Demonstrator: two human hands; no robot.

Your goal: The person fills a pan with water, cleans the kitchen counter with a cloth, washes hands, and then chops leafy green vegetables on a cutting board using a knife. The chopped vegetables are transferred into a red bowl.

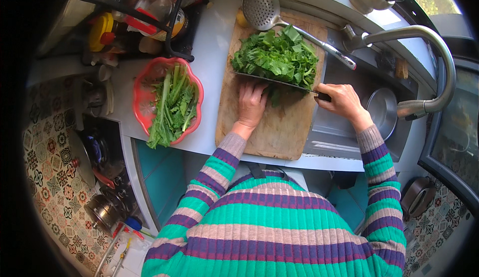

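Note:
My right hand (338, 99) is closed round the black handle of a wide-bladed kitchen knife (277, 81). The blade runs level across a wooden cutting board (269, 135), along the near side of a heap of chopped leafy greens (277, 56). My left hand (252, 103) lies on the board just in front of the blade, fingertips near its left part; whether the fingers press on the knife or on something under it is hidden. Some dark green leaf shows on the near side of the blade. Left of the board, a red scalloped plastic basket (139, 107) holds uncut leafy stalks (174, 101).
A perforated metal skimmer (262, 7) lies across the board's far end, its handle reaching over the sink (333, 127). The faucet (445, 64) arches above a metal bowl (381, 112) in the sink. A black rack (123, 9) with bottles stands at the far left; a stove (112, 172) is nearer left.

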